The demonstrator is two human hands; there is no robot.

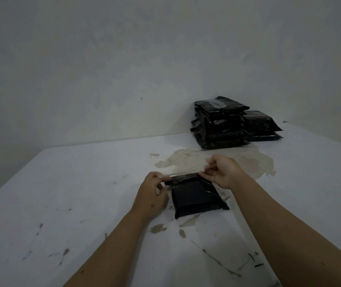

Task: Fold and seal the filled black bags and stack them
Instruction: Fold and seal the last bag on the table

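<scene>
A filled black bag (196, 197) lies flat on the white table (82, 193) in front of me. Along its far edge runs a thin clear strip (178, 174), stretched between my two hands. My left hand (152, 193) pinches the strip's left end at the bag's far left corner. My right hand (221, 171) pinches the right end at the far right corner. At the back right, against the wall, stands a tall stack of sealed black bags (219, 123); its top bag bears a pale label. A lower second stack (260, 126) stands right beside it.
A large brownish patch of worn surface (217, 160) spreads between the bag and the stacks. Smaller stains and dark marks dot the table, with two short black scraps (255, 261) near the front right. A bare wall closes the back.
</scene>
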